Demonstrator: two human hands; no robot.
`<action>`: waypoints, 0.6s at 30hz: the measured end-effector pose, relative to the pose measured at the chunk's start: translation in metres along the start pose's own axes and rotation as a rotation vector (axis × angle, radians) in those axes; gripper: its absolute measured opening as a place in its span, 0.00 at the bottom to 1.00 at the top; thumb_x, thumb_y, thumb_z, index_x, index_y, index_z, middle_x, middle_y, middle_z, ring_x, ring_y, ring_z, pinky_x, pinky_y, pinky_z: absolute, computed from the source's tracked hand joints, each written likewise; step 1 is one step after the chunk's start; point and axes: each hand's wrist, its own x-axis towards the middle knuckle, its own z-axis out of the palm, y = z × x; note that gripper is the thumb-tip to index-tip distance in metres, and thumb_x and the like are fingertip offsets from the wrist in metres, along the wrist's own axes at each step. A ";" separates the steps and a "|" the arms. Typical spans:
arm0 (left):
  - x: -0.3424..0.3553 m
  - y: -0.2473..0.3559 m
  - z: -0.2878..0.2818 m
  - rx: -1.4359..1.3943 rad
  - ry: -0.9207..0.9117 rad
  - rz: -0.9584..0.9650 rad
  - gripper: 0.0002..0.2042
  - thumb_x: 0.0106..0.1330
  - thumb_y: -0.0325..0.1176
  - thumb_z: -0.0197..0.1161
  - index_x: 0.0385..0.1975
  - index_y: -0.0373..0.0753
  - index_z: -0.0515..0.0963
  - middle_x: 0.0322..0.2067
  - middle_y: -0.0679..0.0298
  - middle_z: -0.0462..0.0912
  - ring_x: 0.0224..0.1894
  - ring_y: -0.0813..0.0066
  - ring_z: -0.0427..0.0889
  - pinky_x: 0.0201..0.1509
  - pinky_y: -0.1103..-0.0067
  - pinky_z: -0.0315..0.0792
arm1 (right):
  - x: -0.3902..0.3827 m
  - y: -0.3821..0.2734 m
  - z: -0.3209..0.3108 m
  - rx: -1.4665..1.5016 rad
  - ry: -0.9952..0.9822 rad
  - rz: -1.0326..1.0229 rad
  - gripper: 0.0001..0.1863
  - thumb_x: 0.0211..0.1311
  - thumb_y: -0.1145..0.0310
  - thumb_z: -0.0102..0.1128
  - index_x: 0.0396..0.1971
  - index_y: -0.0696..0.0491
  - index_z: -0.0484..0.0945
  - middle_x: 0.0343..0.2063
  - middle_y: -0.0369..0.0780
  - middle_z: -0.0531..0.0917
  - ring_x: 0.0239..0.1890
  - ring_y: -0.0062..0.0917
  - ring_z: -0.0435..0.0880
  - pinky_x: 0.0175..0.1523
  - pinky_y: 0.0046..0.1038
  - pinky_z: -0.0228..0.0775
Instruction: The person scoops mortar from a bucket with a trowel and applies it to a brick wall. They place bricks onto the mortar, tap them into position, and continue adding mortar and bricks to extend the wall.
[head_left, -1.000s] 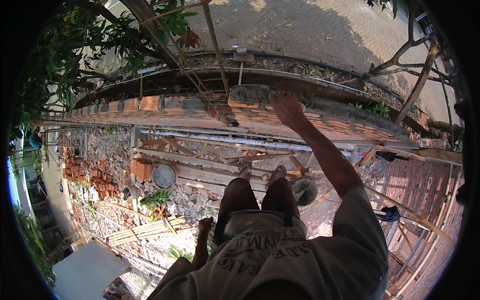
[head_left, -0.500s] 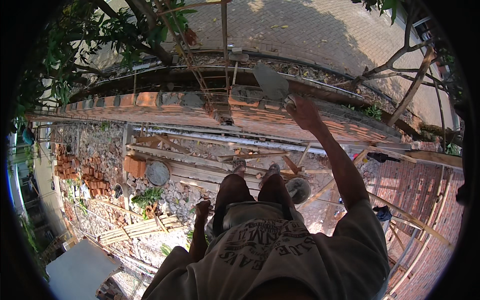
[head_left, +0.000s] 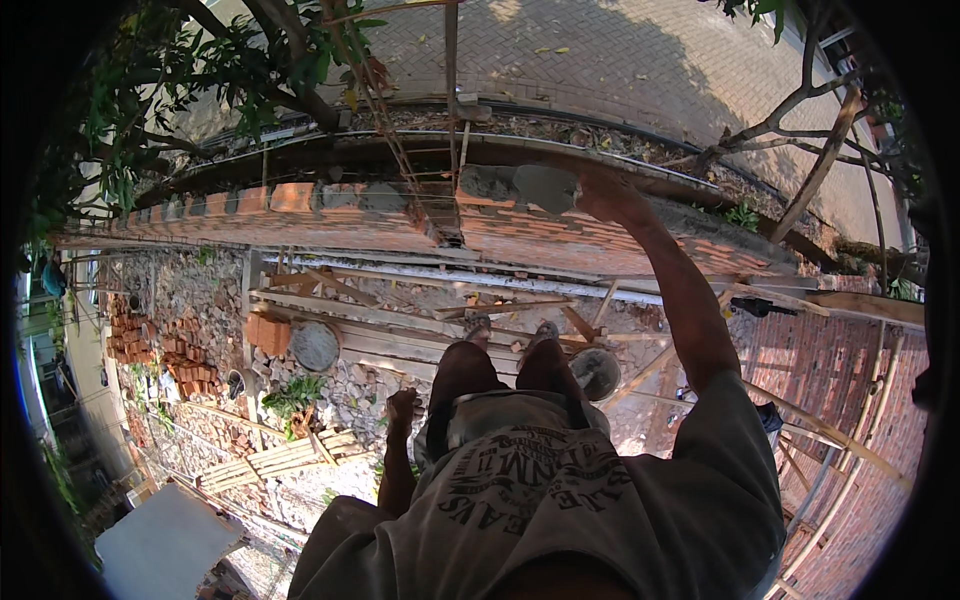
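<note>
My right hand (head_left: 608, 198) is closed round the handle of a trowel, out at the end of my stretched arm. The trowel's grey blade (head_left: 546, 188) lies low over the top of the brick wall (head_left: 560, 232), next to the wet mortar (head_left: 487, 182) there. Whether the blade presses on the mortar or hovers just above it I cannot tell. My left hand (head_left: 404, 405) hangs beside my left thigh with its fingers curled in, and nothing shows in it.
A gap with upright rods (head_left: 437, 225) splits the wall left of the trowel. Below stand two round containers of grey mix, one by the bricks (head_left: 315, 346), one beside my leg (head_left: 595, 374). Planks (head_left: 390, 345) lie near my feet, and stacked bricks (head_left: 190, 360) stand left.
The trowel blade has come down from its raised tilt to lie flatter along the wall top. My right hand has shifted slightly; the left has risen a little at my side.
</note>
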 end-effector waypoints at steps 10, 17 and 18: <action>0.006 -0.008 0.007 0.381 0.023 0.186 0.15 0.61 0.43 0.53 0.30 0.34 0.76 0.25 0.58 0.80 0.18 0.68 0.78 0.20 0.74 0.73 | -0.009 -0.048 0.007 -0.195 0.319 -0.344 0.02 0.50 0.72 0.58 0.22 0.53 0.78 0.23 0.42 0.79 0.28 0.37 0.81 0.33 0.39 0.72; 0.005 0.006 0.012 -0.105 0.006 0.166 0.15 0.62 0.43 0.57 0.32 0.34 0.75 0.21 0.61 0.76 0.18 0.71 0.77 0.20 0.76 0.71 | -0.016 -0.091 -0.012 -0.200 0.259 -0.227 0.05 0.53 0.73 0.55 0.23 0.50 0.80 0.26 0.37 0.81 0.35 0.34 0.81 0.36 0.39 0.72; 0.004 0.005 0.011 -0.111 0.028 0.146 0.15 0.62 0.42 0.57 0.31 0.34 0.75 0.21 0.62 0.76 0.18 0.72 0.76 0.19 0.76 0.71 | -0.017 -0.092 -0.015 -0.235 0.257 -0.241 0.04 0.52 0.72 0.55 0.24 0.51 0.79 0.25 0.39 0.80 0.34 0.34 0.81 0.36 0.39 0.73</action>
